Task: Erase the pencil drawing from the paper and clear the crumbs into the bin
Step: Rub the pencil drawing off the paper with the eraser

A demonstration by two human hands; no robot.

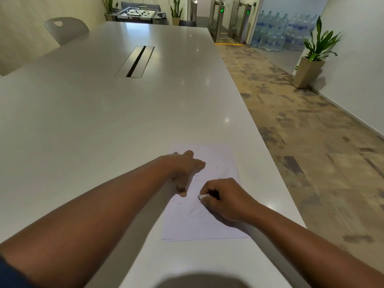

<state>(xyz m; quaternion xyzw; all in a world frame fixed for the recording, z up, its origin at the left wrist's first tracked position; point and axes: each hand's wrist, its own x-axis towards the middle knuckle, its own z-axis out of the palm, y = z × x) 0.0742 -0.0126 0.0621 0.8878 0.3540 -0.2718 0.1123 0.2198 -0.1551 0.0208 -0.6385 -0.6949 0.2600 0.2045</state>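
White and long, the table is running toward a chair and plants at the far end. Near its right edge the paper is lying flat, faint pencil marks showing. Fingers spread, the left hand is pressing the sheet down. Curled tight, the right hand is pinching an eraser against the paper.

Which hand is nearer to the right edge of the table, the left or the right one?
The right hand, which grips the eraser on the paper, is nearer to the table edge. The left hand presses the paper's left side, farther away.
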